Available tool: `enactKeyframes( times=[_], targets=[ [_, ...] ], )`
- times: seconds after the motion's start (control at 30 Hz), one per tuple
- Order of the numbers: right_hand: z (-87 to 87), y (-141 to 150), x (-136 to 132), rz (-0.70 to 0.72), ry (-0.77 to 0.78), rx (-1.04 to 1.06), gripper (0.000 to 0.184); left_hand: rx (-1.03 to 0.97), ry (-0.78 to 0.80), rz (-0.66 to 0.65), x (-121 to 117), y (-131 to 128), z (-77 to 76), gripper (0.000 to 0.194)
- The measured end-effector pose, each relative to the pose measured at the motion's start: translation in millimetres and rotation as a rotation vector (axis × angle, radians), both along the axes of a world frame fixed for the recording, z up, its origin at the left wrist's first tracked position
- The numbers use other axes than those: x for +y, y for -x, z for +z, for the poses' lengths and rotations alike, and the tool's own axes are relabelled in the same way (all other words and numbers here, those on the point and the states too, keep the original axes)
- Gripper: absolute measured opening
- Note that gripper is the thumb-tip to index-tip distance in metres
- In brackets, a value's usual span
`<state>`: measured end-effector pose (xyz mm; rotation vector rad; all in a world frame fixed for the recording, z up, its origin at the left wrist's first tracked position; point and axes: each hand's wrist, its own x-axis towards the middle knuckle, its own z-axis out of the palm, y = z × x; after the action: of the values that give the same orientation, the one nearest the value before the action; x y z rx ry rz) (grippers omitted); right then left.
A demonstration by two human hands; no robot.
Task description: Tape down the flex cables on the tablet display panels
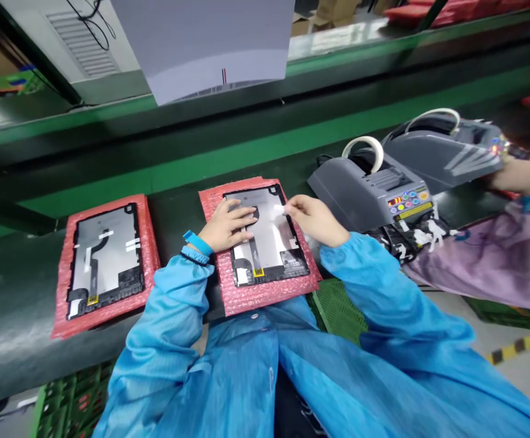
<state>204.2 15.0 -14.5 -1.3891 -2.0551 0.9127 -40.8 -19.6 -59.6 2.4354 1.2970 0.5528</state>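
- My panel (271, 243) lies face up to me on red bubble wrap (247, 302), silver-grey with a black rim and a yellow-edged patch (258, 272) low down.
- My left hand (232, 226) rests open, fingers spread, across it.
- My right hand (314, 219) pinches white tape (280, 208) near its right edge.

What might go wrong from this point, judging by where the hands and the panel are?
The white strip at the right hand's fingers could stick crooked or crease. The left hand, spread on the panel, might press too hard. The red bubble wrap beneath, near the bench's front edge, could slide.
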Motion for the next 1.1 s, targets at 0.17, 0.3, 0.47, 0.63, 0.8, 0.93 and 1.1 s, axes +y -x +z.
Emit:
enactKeyframes(
  times=[0.17, 0.3, 0.47, 0.63, 0.8, 0.93, 1.1],
  targets=[
    [-4.7, 47.8, 23.6, 0.135, 0.037, -0.326, 0.019, -0.023, 0.012, -0.008, -0.3, 2.6, -7.3, 0.052],
    [-3.9, 60.5, 23.6, 0.128, 0.045, -0.484, 0.023, -0.078, -0.005, -0.022, 0.7, 3.3, -12.7, 0.052],
    [-2.2, 66.7, 24.4, 0.147, 0.024, -0.594, 0.028, -0.079, -0.033, -0.032, 0.7, 2.8, -15.1, 0.053],
    [-1.4, 70.3, 25.2, 0.152, -0.003, -0.638, 0.027, -0.040, -0.016, -0.021, 0.4, 1.6, -14.1, 0.052],
    [0.4, 73.0, 24.0, 0.166, 0.014, -0.676, 0.029, -0.061, -0.034, -0.022, 0.3, 1.2, -14.9, 0.052],
    [4.3, 74.7, 20.5, 0.157, 0.023, -0.699, 0.030, -0.077, -0.060, -0.038, 1.2, 2.5, -17.4, 0.055],
    [14.7, 73.3, 24.2, 0.051, 0.051, -0.843, 0.047, -0.039, -0.095, -0.056, 2.5, 4.6, -20.2, 0.062]
  ],
)
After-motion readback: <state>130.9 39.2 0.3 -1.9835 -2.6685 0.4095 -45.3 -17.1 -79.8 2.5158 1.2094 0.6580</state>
